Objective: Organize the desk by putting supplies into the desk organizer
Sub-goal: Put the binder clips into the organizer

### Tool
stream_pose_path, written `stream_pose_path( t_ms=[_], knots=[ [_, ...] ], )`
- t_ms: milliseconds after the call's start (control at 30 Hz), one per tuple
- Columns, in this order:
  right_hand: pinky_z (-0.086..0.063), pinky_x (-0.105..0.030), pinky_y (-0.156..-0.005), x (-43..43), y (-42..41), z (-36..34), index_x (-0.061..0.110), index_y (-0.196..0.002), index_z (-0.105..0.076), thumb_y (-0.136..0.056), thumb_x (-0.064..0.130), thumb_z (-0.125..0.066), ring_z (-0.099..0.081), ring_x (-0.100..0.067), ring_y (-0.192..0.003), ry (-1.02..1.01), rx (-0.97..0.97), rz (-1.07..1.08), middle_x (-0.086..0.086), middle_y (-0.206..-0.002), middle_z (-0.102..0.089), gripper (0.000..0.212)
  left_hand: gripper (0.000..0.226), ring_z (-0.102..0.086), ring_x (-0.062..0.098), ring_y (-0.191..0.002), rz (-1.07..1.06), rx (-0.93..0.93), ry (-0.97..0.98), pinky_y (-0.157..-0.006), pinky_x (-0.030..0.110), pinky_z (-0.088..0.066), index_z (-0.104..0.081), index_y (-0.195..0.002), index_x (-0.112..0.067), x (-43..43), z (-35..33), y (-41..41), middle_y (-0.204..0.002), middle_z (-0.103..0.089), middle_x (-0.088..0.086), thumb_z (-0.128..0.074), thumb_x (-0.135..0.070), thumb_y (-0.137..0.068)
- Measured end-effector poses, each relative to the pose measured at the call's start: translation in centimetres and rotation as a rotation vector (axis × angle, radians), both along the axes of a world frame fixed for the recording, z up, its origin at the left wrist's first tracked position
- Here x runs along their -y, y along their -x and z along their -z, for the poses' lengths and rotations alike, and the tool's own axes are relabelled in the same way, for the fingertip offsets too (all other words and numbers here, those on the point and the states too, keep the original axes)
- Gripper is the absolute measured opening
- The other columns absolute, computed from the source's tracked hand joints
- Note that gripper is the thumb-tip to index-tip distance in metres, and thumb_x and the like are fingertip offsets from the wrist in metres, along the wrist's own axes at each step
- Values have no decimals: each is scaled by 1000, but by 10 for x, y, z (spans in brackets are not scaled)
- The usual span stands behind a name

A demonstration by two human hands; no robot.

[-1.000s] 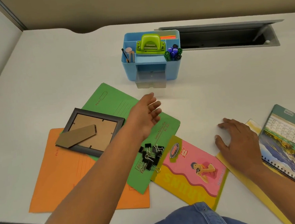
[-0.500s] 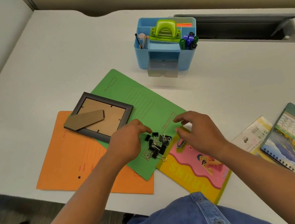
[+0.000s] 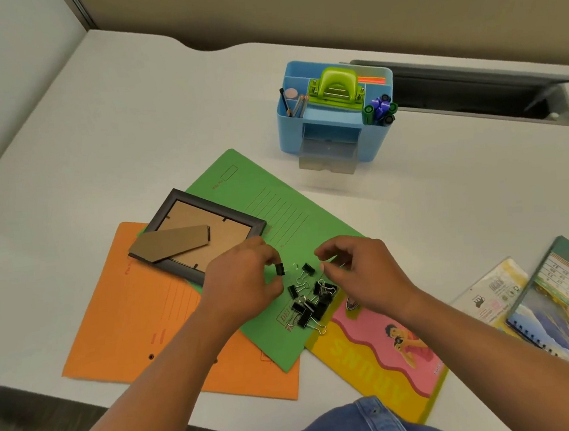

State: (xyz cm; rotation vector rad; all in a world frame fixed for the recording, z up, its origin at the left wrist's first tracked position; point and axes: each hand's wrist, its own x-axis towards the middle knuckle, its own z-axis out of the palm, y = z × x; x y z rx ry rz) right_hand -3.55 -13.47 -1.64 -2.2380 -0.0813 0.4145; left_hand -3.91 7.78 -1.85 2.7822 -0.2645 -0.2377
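Observation:
A pile of black binder clips [image 3: 309,304] lies on the green folder [image 3: 268,199] near the desk's front edge. My left hand [image 3: 244,284] pinches one black binder clip [image 3: 280,269] just left of the pile. My right hand [image 3: 363,272] hovers over the pile's right side with fingers loosely curled; I see nothing between its thumb and forefinger. The blue desk organizer [image 3: 288,136] stands farther back, its clear front drawer [image 3: 328,158] pulled open. It holds a green hole punch [image 3: 335,87], markers [image 3: 379,109] and pencils [image 3: 295,103].
A dark picture frame [image 3: 177,264] lies face down over the orange folder [image 3: 130,314]. A yellow and pink book [image 3: 384,354] is under my right forearm. A booklet [image 3: 489,292] and a spiral calendar [image 3: 566,304] lie at the right. A cable hatch [image 3: 479,95] is open behind the organizer.
Both hands came in from apart to the clip pile. My left hand has taken one clip between its fingertips. The pile is more spread out. My view shifted closer.

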Motion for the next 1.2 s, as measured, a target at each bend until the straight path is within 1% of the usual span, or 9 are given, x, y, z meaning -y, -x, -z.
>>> stream_pose_path(
  t_ms=[100, 200, 333, 500, 667, 733, 867, 1067, 1200],
  knots=[
    [-50, -15, -80, -5, -8, -5, 27, -109, -72, -87, 21, -71, -65, 3, -87, -84, -15, 39, 17, -97, -70, 23, 23, -49, 1, -78, -52, 76, 103, -61, 23, -42, -68, -99, -33, 4, -9, -3, -95, -56, -18, -70, -40, -77],
    [-55, -19, -77, -9, -16, -11, 24, -107, -73, -86, 22, -72, -68, -3, -83, -201, -52, 82, 10, -91, -73, 21, 23, -43, -4, -61, -75, 115, 215, -56, 20, -39, -69, -97, -32, 13, -14, -7, -93, -57, -18, -72, -39, -75],
    [-56, -22, -63, -8, -30, -26, 12, -94, -74, -85, 10, -72, -68, -13, -66, -350, -111, 162, -6, -75, -73, 9, 24, -44, -12, -64, -110, 162, 296, -54, 14, -29, -69, -100, -33, 21, -22, -13, -91, -54, -20, -71, -40, -76],
    [-56, -23, -64, 4, -68, -46, 10, -87, -73, -83, 4, -72, -67, -14, -66, -361, -60, 269, -10, -75, -72, 7, 39, -50, 3, -66, -197, 159, 419, -62, 26, -47, -64, -113, -29, 24, -25, -22, -93, -54, -20, -76, -39, -77],
    [-46, -18, -65, 23, -122, -51, 23, -86, -74, -84, 18, -72, -60, -2, -70, 50, 267, 264, 13, -76, -67, 6, 35, -52, 3, -70, -226, 47, 422, -65, 28, -51, -64, -114, -31, 23, -14, -22, -94, -59, -21, -73, -40, -81],
    [-46, -20, -68, 27, -137, -51, 25, -86, -74, -85, 19, -70, -58, -2, -70, 128, 303, 267, 15, -74, -64, 7, 35, -52, 3, -71, -241, 13, 420, -65, 25, -50, -63, -115, -31, 23, -8, -20, -95, -59, -21, -72, -39, -82],
    [-50, -27, -74, 28, -156, -44, 23, -91, -75, -87, 23, -69, -61, -10, -82, 212, 297, 292, 9, -83, -68, 7, 33, -54, 2, -73, -264, -37, 428, -67, 25, -50, -64, -114, -31, 24, 3, -11, -95, -58, -22, -72, -36, -83],
    [-50, -28, -78, 27, -166, -36, 23, -98, -76, -88, 23, -68, -61, -12, -87, 248, 272, 289, 5, -93, -72, 13, 30, -53, 0, -70, -245, -95, 385, -65, 17, -45, -63, -116, -33, 23, 16, -7, -97, -58, -23, -69, -34, -86],
    [-53, -28, -76, 31, -160, -34, 24, -94, -74, -86, 23, -69, -62, -9, -79, 218, 265, 318, 11, -81, -66, 10, 18, -50, -2, -71, -171, -133, 296, -63, 13, -38, -68, -107, -35, 20, 20, -13, -102, -60, -20, -63, -32, -90]
  ],
)
